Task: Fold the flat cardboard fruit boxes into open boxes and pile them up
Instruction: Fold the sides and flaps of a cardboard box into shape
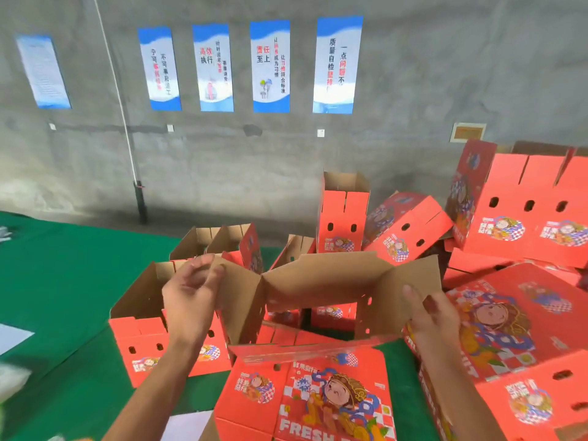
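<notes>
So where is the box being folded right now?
Centre of the head view: the half-open box is between the left hand and right hand, above flat boxes.

A table (pixel 63 281) covered in green cloth carries red printed cardboard fruit boxes: folded open boxes (pixel 149 316) near its middle, a flat box (pixel 318 399) at the near edge, and a jumbled heap of boxes (pixel 509 237) at right. White paper sheets (pixel 12 337) lie along its left side.
</notes>
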A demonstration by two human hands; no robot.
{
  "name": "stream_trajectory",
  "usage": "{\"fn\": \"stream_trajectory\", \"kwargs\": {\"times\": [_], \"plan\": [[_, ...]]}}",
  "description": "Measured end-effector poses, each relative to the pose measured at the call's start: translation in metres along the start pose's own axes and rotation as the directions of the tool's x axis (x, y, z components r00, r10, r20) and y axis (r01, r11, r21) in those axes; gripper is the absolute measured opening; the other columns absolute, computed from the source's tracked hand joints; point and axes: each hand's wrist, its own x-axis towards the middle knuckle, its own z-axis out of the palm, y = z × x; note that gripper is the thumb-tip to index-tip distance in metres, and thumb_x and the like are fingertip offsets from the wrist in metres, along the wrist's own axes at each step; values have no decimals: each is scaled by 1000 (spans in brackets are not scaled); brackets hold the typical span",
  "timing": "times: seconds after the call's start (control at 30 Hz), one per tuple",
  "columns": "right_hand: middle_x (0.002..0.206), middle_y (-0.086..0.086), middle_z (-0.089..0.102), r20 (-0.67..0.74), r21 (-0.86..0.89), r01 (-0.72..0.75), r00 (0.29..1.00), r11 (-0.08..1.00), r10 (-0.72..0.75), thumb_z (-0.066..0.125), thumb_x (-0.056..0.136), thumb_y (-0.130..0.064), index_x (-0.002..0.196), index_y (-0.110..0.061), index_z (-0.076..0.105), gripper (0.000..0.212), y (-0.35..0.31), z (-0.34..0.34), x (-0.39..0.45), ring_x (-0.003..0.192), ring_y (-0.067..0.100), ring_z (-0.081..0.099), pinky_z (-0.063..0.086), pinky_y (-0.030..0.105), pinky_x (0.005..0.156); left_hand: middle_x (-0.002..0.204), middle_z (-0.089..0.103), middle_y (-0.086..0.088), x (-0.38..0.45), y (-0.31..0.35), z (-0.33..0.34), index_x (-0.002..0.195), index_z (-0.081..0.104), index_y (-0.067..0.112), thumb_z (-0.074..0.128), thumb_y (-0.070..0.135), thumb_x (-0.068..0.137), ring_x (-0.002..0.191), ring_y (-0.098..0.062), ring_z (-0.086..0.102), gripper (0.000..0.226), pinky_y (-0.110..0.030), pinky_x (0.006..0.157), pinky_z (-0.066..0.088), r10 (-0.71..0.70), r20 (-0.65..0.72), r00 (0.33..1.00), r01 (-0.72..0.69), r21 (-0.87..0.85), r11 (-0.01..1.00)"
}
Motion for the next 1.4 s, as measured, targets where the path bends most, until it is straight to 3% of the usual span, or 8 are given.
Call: {"fn": "stream_trajectory", "kwargs": {"times": [0.33, 0.6, 0.73, 0.97, 1.1, 1.23, 1.3, 1.4], "plan": [[63, 15, 58, 120, -62, -87, 988, 994, 94, 69, 98, -30, 71, -11, 67, 33, -21, -21, 2, 61, 16, 52, 41, 29, 61, 95, 78, 14, 11, 1, 31, 96, 79, 27, 71, 14, 94, 98, -7, 72, 15, -14, 88, 53, 149, -103, 983, -148, 17, 989], [76, 22, 52, 156, -214, -285, 934, 934, 321, 58, 103, -14, 83, 3, 50, 28, 4, -35, -12, 68, 22, 52, 40, 42, 63, 114, 71, 17, 8, -21, 49, 86, 77, 29, 59, -14, 81, 104, -16, 58, 47, -32, 83, 48, 390, 139, 910, -412, 384, 826], [84, 22, 53, 86, -382, -244, 951, 891, 297, 52, 106, -27, 93, 3, 52, 33, 11, -32, -11, 73, 33, 51, 39, 40, 65, 109, 71, 17, 12, -38, 33, 85, 80, 25, 76, -5, 73, 100, -20, 62, 32, -43, 79, 46, 566, 492, 661, -749, 394, 533], [42, -10, 33, -81, -445, -207, 978, 871, 191, 54, 100, -9, 62, -21, 30, 47, 4, -15, -10, 37, 7, 38, 20, 22, 36, 91, 76, 7, -17, -38, 13, 77, 74, 13, 33, -14, 86, 98, -21, 71, 50, -50, 99, 42, 469, 591, 656, -538, -70, 840], [41, -10, 30, -145, -464, -242, 970, 852, 196, 53, 100, -10, 61, -16, 35, 44, 3, -9, -8, 35, 8, 41, 24, 20, 33, 107, 74, 17, -42, -24, 5, 83, 77, 21, 25, 48, 108, 133, -3, 51, 64, -39, 113, 31, 406, 668, 623, -545, -1, 838], [56, 2, 52, -134, -483, -258, 966, 837, 221, 51, 101, -8, 94, 3, 53, 13, -1, -2, -8, 43, 6, 52, 33, 20, 38, 102, 78, -5, -49, -3, 8, 88, 78, 2, 2, 79, 94, 126, -11, 59, 108, -64, 120, 9, 366, 758, 540, -499, -62, 864], [81, 16, 64, -145, -465, -268, 963, 844, 226, 49, 101, -10, 126, 6, 43, 31, -6, 3, -8, 72, 32, 67, 48, 36, 56, 103, 78, -10, -44, 4, 9, 94, 73, -9, 20, 88, 87, 126, -1, 57, 111, -45, 125, 11, 279, 792, 543, -382, -62, 922], [105, 23, 61, -190, -486, -276, 959, 829, 209, 47, 99, -10, 142, 5, 33, 47, -11, 11, -6, 97, 42, 62, 47, 43, 76, 105, 77, -4, -43, 15, 7, 80, 81, 13, 32, 54, 103, 143, 12, 31, 68, -24, 122, 11, 308, 841, 445, -658, 74, 749]]}}
